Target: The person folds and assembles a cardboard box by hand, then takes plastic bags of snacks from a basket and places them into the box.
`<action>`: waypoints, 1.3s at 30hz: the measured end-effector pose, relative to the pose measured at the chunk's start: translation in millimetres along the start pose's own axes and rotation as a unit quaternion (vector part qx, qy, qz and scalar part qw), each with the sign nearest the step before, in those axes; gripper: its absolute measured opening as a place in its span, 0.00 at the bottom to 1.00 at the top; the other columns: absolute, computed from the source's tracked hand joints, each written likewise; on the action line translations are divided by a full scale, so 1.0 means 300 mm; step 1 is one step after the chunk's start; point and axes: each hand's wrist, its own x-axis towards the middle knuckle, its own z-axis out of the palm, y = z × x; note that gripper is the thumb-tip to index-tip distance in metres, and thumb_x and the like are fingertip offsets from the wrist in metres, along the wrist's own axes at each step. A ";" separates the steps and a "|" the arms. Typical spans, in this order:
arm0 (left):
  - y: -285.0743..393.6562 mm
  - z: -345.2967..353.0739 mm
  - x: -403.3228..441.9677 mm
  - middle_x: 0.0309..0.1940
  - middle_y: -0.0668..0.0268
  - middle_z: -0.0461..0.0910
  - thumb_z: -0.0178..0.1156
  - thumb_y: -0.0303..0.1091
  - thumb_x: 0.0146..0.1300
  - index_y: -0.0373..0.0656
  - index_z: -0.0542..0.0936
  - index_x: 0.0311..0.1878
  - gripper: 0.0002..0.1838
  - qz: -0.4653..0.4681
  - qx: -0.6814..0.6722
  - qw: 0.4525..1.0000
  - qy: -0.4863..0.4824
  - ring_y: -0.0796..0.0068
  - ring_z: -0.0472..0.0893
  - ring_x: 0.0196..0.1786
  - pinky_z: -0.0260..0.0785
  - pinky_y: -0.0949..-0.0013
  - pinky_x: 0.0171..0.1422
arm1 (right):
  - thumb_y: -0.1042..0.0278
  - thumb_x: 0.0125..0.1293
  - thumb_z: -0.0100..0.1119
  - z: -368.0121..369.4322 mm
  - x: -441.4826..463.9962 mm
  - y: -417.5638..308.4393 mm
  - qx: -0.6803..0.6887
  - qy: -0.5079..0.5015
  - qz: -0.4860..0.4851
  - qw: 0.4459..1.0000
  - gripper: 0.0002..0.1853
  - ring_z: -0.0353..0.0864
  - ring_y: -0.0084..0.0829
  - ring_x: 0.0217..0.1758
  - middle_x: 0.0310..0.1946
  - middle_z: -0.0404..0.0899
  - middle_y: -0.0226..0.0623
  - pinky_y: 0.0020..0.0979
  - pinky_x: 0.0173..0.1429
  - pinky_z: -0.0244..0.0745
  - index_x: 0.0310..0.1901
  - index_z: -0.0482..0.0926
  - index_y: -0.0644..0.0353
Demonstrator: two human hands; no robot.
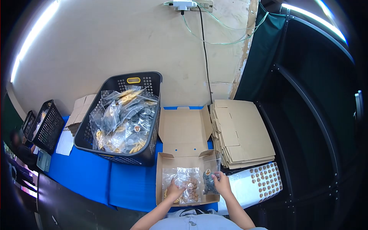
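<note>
An open cardboard box (pixel 159 184) lies in front of me with its lid raised at the back. Inside, clear plastic bags (pixel 188 176) of light brown and yellowish snacks lie flat, some with round stickers. My left hand (pixel 174 191) rests on these bags at the left of the box, fingers apart. My right hand (pixel 222 184) pinches the edge of a clear bag of dark pieces (pixel 209 182), which bears a round sticker and stands against the box's right side. How far that bag sits inside the box is hard to tell.
A black basket (pixel 115 158) full of snack bags stands at the left. Stacked flat cardboard boxes (pixel 245 134) and a sheet of round stickers (pixel 266 180) lie at the right. A blue-covered table (pixel 80 168) runs left, toward another basket (pixel 51 126) and a person (pixel 23 153).
</note>
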 end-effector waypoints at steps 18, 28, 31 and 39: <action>0.029 -0.283 0.092 0.41 0.63 0.79 0.49 0.34 0.73 0.39 0.73 0.46 0.09 0.012 -0.435 0.900 0.002 0.76 0.77 0.39 0.72 0.70 0.46 | 0.69 0.62 0.59 0.092 -0.033 0.045 0.007 -0.027 -0.042 0.999 0.29 0.73 0.56 0.58 0.53 0.73 0.63 0.44 0.60 0.69 0.64 0.61 0.63; -0.156 -0.047 0.082 0.44 0.63 0.78 0.49 0.31 0.71 0.43 0.73 0.49 0.07 -0.093 -0.567 0.792 -0.205 0.70 0.81 0.43 0.76 0.64 0.47 | 0.64 0.64 0.54 0.207 -0.102 0.137 -0.232 -0.186 -0.152 0.943 0.21 0.68 0.53 0.63 0.58 0.70 0.53 0.44 0.64 0.67 0.59 0.74 0.51; -0.154 -0.029 0.041 0.41 0.65 0.79 0.50 0.30 0.70 0.42 0.73 0.51 0.09 -0.140 -0.392 0.890 -0.185 0.74 0.80 0.41 0.74 0.68 0.45 | 0.68 0.62 0.53 0.196 -0.091 0.158 -0.234 -0.203 -0.118 0.943 0.18 0.71 0.51 0.60 0.56 0.73 0.50 0.42 0.62 0.69 0.54 0.79 0.52; -0.147 -0.036 0.012 0.45 0.58 0.79 0.60 0.28 0.60 0.36 0.70 0.61 0.24 -0.010 -0.248 0.952 -0.177 0.68 0.79 0.43 0.71 0.70 0.49 | 0.68 0.60 0.52 0.201 -0.105 0.138 -0.158 -0.176 -0.020 0.971 0.13 0.80 0.51 0.45 0.45 0.80 0.51 0.43 0.53 0.75 0.41 0.85 0.58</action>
